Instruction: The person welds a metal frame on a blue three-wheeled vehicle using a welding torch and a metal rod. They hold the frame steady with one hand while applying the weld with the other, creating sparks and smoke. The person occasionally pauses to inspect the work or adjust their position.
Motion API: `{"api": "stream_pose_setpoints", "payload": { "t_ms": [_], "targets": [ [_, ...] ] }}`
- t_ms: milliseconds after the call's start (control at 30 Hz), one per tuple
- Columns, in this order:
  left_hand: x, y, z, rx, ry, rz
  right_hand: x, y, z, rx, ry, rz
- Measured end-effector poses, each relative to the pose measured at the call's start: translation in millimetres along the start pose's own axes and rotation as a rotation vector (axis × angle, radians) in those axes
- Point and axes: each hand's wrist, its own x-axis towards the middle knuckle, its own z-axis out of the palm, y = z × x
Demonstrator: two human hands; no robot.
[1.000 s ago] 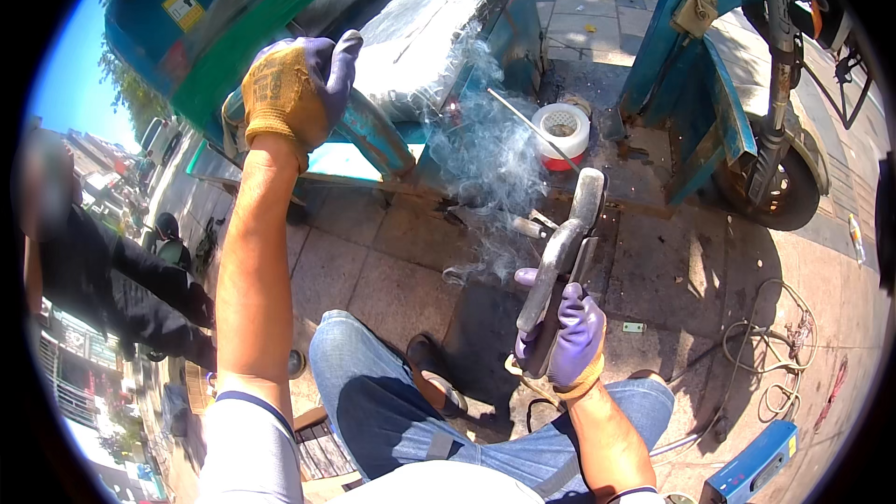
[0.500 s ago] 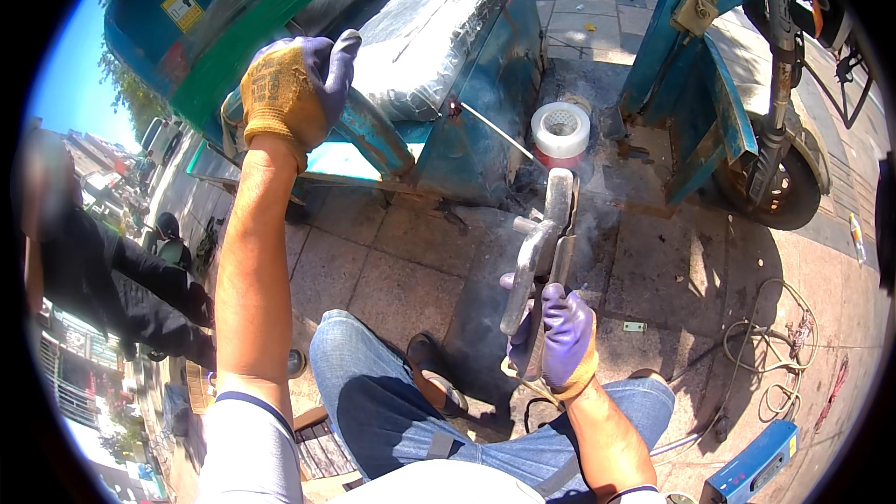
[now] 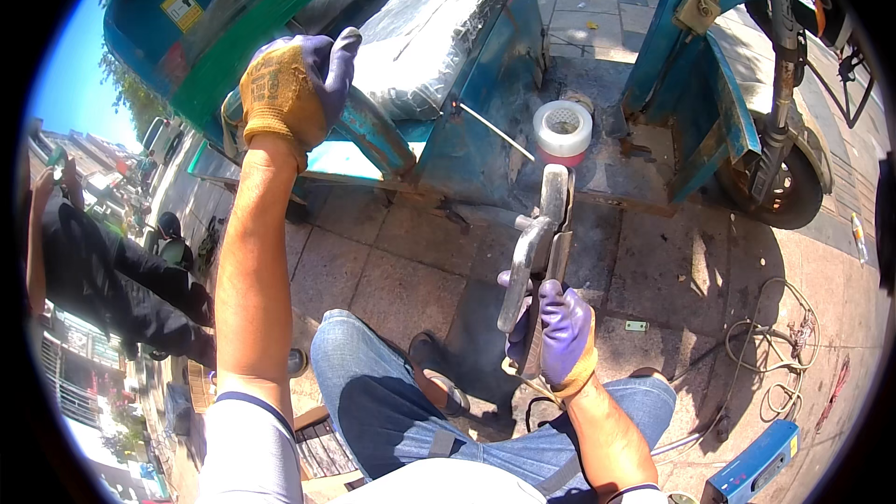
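Gloved fingers [image 3: 560, 313] of the right hand [image 3: 567, 341] grip a welding clamp [image 3: 528, 263] bearing a thin rod [image 3: 497, 132].

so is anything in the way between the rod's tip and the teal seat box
Nothing visible stands between the rod and the teal seat box; the white roll sits right of the rod.

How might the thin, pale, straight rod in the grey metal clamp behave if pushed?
The rod looks fairly stiff, projecting straight beyond the clamp. It's probably light, being slender, and may pivot, seemingly clamped at only one end.
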Motion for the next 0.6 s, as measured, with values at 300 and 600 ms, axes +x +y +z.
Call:
{"api": "stream_pose_setpoints", "payload": {
  "t_ms": [300,600],
  "targets": [
    [-0.9,0.4,2.1,-0.001,0.037,0.014,0.4,-5.2,2.7,-0.049,0.008,0.043],
    [-0.8,-3.6,3.8,0.020,0.050,0.049,-2.6,-12.6,11.9,0.222,-0.010,-0.086]
  ]
}}
